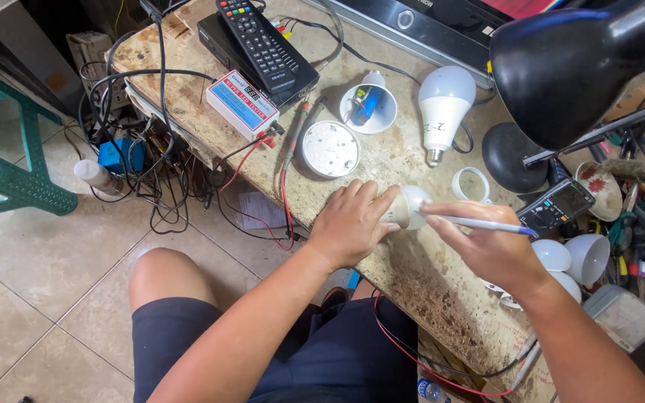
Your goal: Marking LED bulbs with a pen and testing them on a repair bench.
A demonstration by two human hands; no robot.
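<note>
My left hand [352, 222] wraps around a small white bulb housing [410, 207] and presses it onto the stained worktop [419, 276]. My right hand [487, 246] grips a thin white pen-like tool [487, 224], whose tip touches the housing's top. Just beyond my left hand lie a round LED disc [330, 148], an opened bulb base with a blue part inside [368, 107] and a whole white bulb [444, 104].
A white meter box [242, 103] with red and black leads, a remote [258, 41] on a black set-top box, a black desk lamp [561, 67], a multimeter [558, 207], white bulb domes [570, 257], a white ring [472, 183] and tools crowd the bench. Tangled cables hang at left.
</note>
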